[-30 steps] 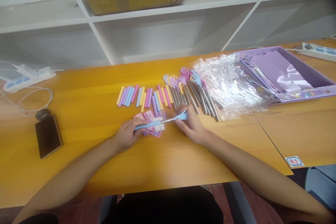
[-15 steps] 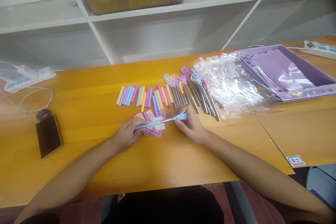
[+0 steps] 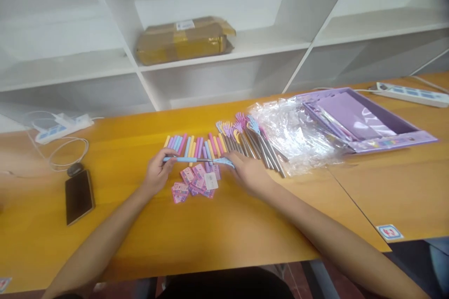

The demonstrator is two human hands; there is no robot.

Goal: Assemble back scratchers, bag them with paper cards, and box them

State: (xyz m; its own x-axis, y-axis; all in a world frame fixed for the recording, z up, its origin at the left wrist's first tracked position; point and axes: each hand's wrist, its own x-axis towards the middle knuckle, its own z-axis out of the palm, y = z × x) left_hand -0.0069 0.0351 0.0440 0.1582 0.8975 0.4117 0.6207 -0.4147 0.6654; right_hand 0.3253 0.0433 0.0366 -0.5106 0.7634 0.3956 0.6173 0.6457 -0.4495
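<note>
Across the wooden table [image 3: 228,229], the left hand [image 3: 158,172] and right hand [image 3: 247,173] hold a blue scratcher [image 3: 198,160] between them, roughly level. The left fingers are clamped on its handle; the right ones are closed about its claw end, firmness not determinable. Good practice, as judged, is to keep both grips in line with the shaft and press lightly on the slim claw, which could bend. The scratcher lies right of the left hand and left of the right, with coloured sticks [image 3: 187,146] on its far side and pink cards [image 3: 187,175] on its near side.
</note>
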